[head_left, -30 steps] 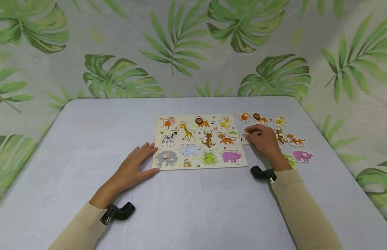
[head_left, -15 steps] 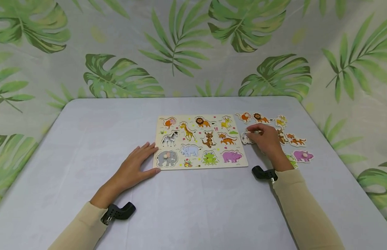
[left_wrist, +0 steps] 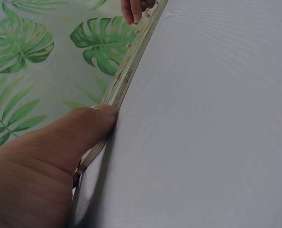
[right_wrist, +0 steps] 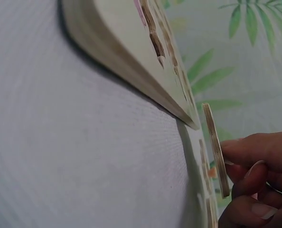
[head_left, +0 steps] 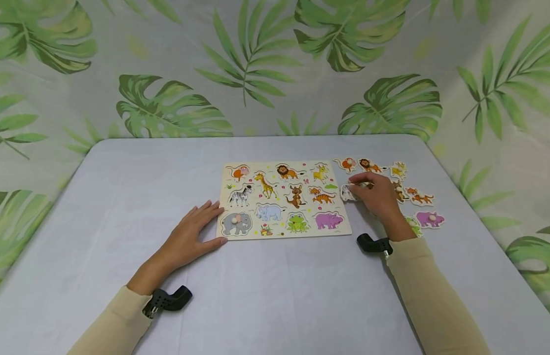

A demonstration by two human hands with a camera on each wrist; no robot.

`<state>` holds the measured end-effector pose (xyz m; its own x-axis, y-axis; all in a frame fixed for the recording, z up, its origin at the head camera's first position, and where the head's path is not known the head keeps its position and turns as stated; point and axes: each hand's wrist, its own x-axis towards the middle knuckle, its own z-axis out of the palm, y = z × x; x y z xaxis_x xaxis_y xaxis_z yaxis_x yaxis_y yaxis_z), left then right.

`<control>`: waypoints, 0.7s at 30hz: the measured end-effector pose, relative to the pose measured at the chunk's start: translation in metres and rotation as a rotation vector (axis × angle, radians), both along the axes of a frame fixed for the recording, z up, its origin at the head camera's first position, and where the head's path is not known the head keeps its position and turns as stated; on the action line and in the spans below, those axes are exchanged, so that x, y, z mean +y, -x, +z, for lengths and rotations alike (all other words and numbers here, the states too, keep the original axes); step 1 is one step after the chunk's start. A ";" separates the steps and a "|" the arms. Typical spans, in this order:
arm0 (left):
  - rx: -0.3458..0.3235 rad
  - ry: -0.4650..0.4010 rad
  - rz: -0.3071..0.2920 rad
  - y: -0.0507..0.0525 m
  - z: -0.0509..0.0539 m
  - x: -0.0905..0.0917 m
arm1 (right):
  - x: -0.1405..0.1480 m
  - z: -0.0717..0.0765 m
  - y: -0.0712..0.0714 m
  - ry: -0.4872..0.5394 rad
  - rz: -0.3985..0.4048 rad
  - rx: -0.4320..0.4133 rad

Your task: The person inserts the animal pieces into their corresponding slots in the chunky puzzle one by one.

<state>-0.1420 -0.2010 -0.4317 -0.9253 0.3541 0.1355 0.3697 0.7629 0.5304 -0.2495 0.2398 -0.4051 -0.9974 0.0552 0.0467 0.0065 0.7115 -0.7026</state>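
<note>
Zebra piece (head_left: 347,193) pinched by right hand (head_left: 378,197), just beside puzzle board (head_left: 281,228); left hand (head_left: 190,236) fingers straight, clasping nothing, touching board's left edge.

One board (head_left: 282,195) lies on one table (head_left: 266,301). The board bears ten printed animals and one fitted elephant piece (head_left: 232,226). Right of the board lie seven pieces in sight: one monkey (head_left: 348,164), one lion (head_left: 367,164), one yellow horned animal (head_left: 398,170), one kangaroo (head_left: 399,191), one tiger (head_left: 419,196), one frog (head_left: 414,227), one hippo (head_left: 427,220). One zebra piece (head_left: 346,193), the eighth, is in the right hand (head_left: 381,195) beside the board; any others behind that hand cannot be counted. Two hands, two sleeves (head_left: 430,291) and two black wrist devices (head_left: 168,300) flank the board.
</note>
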 end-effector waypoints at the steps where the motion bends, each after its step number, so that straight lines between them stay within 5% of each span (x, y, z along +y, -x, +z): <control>1: 0.002 0.000 -0.001 0.000 0.000 0.000 | -0.001 0.001 0.000 0.003 0.001 0.002; 21: 0.007 -0.003 0.001 0.000 -0.001 0.000 | -0.023 0.008 -0.006 0.026 0.042 0.063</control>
